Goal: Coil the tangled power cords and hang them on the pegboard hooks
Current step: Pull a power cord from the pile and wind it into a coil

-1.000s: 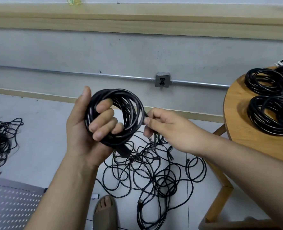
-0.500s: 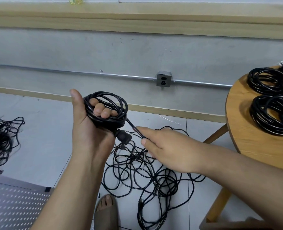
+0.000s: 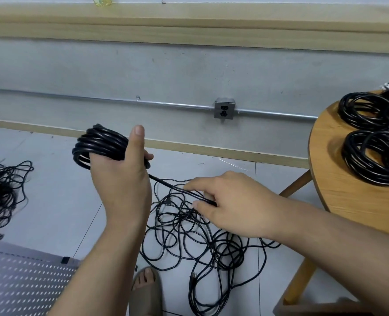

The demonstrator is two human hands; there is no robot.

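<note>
One coil [image 3: 93, 142] gripped in left hand [image 3: 120, 179]; right hand [image 3: 232, 208], lower right, pinches trailing strand [image 3: 166, 184].

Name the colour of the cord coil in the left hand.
The coil is black; head view.

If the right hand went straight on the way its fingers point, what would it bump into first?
Probably the left hand, around its wrist: the right hand pinches the taut strand running up to the coil held there. Depth is unclear.
</note>
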